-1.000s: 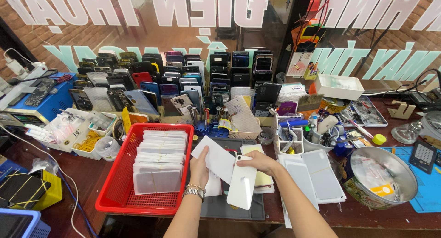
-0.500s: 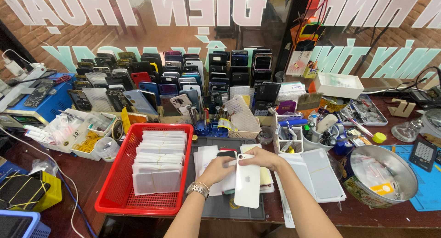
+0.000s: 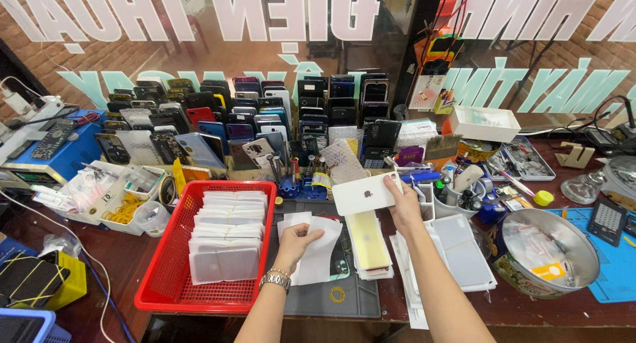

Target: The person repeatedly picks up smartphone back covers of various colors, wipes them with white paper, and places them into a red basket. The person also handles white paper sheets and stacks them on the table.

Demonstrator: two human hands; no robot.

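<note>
Two hands over the cluttered counter (image 3: 119, 277), each with something white.

My right hand (image 3: 404, 207) pinches the white phone back (image 3: 366, 193) by its right end, lifted above the yellow panel stack (image 3: 368, 240). My left hand (image 3: 296, 242) is closed on white paper sleeves (image 3: 318, 250), which hide most of a dark phone beneath. The red basket (image 3: 165, 277) sits just left; its lower sleeves blur together.
</note>
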